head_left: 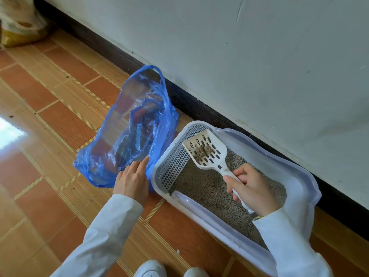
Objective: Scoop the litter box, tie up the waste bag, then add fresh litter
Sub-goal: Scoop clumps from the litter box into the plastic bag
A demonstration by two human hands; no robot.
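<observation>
Right hand (251, 188) fingers curl round scoop (205, 150) over litter box (299, 176) — left hand (131, 178) fingers lie flat on blue bag (135, 120).

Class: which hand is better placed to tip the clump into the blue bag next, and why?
Right hand: it grips the scoop holding the clump. The left hand rests on the edge of the bag.

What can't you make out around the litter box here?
Head view only.
End of the scoop handle: inside the grip of the right hand.
Near corner of the litter box: under the right sleeve.
Thumb of the left hand at the rim of the blue bag: hidden, so pinching unclear.
Top-left sack: blurred, cut by the edge.
</observation>
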